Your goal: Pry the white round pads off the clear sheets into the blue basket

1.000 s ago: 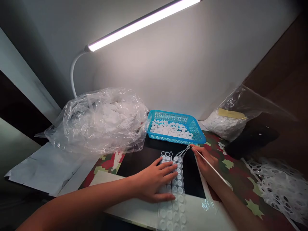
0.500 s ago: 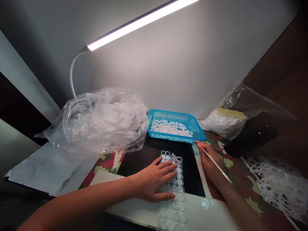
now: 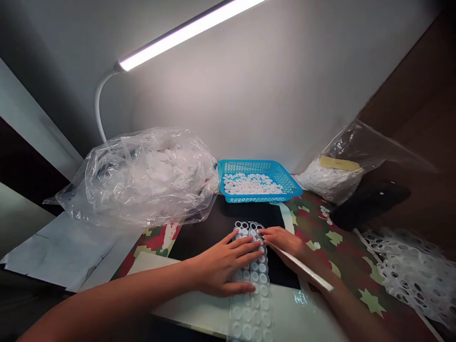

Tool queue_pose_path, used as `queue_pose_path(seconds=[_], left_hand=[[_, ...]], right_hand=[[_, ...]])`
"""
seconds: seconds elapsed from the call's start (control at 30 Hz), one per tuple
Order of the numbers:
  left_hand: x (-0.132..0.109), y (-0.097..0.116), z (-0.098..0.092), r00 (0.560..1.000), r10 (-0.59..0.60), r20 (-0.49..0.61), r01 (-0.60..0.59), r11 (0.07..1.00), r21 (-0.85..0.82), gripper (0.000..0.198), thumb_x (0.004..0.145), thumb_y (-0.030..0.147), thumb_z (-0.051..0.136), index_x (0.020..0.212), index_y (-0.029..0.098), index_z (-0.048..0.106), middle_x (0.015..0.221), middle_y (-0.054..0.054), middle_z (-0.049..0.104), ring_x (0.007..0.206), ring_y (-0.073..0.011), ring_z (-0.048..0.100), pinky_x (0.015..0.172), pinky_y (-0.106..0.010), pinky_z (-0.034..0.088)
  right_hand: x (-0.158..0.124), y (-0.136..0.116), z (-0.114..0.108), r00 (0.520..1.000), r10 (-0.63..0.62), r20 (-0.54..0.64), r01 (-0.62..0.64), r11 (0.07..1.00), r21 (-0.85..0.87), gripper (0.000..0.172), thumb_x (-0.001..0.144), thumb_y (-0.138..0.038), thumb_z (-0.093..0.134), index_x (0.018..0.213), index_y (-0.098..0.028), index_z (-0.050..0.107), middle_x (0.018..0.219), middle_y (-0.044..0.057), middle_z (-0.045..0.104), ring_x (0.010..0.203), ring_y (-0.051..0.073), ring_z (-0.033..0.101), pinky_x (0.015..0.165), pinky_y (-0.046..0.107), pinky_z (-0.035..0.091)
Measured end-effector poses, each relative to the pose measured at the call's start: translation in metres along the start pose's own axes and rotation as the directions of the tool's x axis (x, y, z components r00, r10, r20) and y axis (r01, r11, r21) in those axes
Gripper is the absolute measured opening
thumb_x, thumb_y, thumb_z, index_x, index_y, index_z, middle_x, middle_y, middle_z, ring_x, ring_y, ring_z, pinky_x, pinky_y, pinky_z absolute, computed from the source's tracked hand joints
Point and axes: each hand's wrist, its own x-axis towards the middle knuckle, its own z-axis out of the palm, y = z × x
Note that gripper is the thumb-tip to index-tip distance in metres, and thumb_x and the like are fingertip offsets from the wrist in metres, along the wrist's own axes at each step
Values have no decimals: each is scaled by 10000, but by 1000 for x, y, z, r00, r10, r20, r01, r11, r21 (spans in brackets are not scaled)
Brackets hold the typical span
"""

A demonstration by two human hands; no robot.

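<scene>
R hand (image 3: pixel 285 243) slid to edge of dot strip (image 3: pixel 251 313); L hand (image 3: pixel 223 265) atop.

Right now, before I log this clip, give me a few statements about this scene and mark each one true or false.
The left hand presses on a clear sheet of round domes. True.
The blue plastic basket holds white discs. True.
The right hand is inside the basket. False: it is at the sheet, beside a white strip.
The desk lamp is off. False: it is lit.
The perforated white sheet lies left of the hands. False: it lies to their right.
</scene>
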Motion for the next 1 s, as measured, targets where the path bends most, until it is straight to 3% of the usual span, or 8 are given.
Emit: queue_pose_path(seconds=[0.17,0.5,0.67,0.9,1.0], left_hand=[[0,-1,0,1000,5,-3,-5,1000,-11,671,881,565,340,1443,227,196,1498,-77,248,1382,-273,212,1144,-501,57],[0,0,0,1000,-12,17,12,1000,-7,669,883,575,321,1442,232,189,1506,-64,230,1391,-257,183,1145,-492,26],[0,0,0,1000,-14,25,14,1000,-7,678,880,582,321,1441,223,194,1512,-70,205,1394,-260,173,1142,-491,44],[1,-1,1,1000,2,15,-2,1000,-9,697,869,581,347,1434,192,224,1502,-82,235,1389,-272,187,1145,-487,53],[1,-1,1,1000,10,3,-10,1000,6,699,866,580,351,1430,184,236,1495,-93,251,1382,-285,205,1139,-498,74]], right_hand=[[0,-2,-2,998,32,51,-31,999,-16,204,939,-208,402,924,-215,606,1035,79,684,944,187,640,791,334,558],[-4,-4,-5,981,135,140,-150,983,108,185,944,-211,417,931,-217,601,1099,59,650,1035,172,597,856,319,528],[-5,0,-2,989,98,108,-103,994,39,189,932,-208,432,940,-223,620,1101,64,651,1007,178,616,832,319,543],[-11,2,3,992,1,129,10,996,-86,300,923,-144,400,1158,-251,553,1222,74,601,1129,192,569,904,336,524],[-12,4,12,998,-6,56,13,992,-126,293,923,-136,398,1156,-223,553,1199,101,613,1111,202,578,884,348,533]])
